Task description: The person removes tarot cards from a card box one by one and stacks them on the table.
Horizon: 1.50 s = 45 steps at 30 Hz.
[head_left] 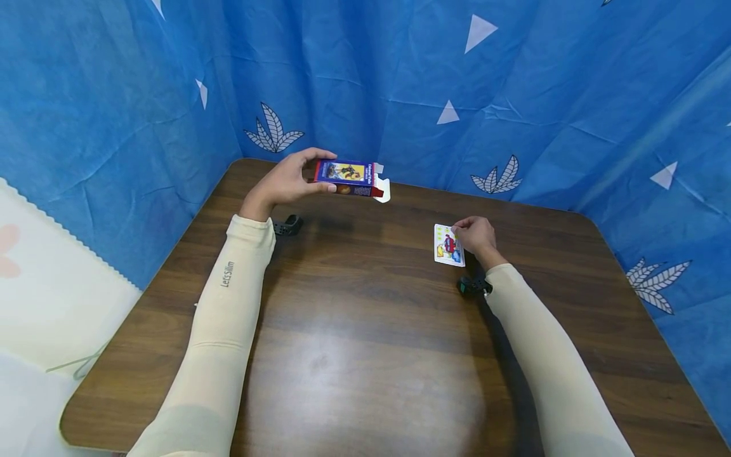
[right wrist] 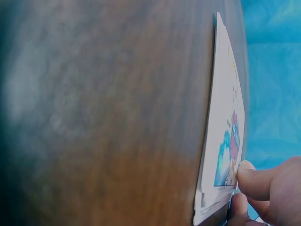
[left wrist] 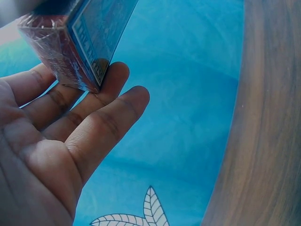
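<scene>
Pale glare on the tabletop (head_left: 322, 365)

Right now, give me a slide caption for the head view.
At a brown table, the left hand holds an open box while the right hand pinches a card stack's edge.

Left hand (left wrist: 51, 146) – holds box (left wrist: 80, 42) | blue curtain (left wrist: 188, 94) – leaf print | wooden tabletop (left wrist: 268, 113)
</scene>
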Available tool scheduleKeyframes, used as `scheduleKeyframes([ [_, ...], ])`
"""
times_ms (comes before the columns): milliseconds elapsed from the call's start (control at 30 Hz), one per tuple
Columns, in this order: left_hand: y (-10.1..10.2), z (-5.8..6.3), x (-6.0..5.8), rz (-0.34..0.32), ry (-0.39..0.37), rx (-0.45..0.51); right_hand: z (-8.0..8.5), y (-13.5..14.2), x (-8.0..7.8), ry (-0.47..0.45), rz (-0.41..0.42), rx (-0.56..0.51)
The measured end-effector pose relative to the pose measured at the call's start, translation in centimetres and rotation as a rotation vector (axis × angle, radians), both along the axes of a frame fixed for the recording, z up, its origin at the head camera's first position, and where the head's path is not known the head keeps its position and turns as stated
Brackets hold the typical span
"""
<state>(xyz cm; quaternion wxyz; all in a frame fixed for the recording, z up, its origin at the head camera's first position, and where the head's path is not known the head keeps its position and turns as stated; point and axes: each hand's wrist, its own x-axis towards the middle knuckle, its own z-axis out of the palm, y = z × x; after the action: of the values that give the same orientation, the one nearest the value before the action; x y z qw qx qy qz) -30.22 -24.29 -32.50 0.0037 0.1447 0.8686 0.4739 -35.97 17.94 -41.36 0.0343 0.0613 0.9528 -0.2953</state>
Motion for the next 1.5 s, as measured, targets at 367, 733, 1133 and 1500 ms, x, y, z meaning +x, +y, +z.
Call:
scheduleKeyframes([
  [367,0.1,-0.1,0.0,-0.013,-0.004,0.009,0.8,-0.2,0.2,0.118,-0.013,-0.017],
  [733,0.0,0.1,0.1,-0.021,-0.001,0.011,7.4,-7.1,2.6,0.312,0.193,-0.481],
  [1133,0.0,0.2,0.1,-0.011,0.011,0.019,11.4,-12.8,4.2,0.075,0.346,-0.497],
  [1500,-0.3,0.4,0.3,-0.001,0.016,0.027,11.4,-14.8,3.8,-0.174,0.408,-0.358],
])
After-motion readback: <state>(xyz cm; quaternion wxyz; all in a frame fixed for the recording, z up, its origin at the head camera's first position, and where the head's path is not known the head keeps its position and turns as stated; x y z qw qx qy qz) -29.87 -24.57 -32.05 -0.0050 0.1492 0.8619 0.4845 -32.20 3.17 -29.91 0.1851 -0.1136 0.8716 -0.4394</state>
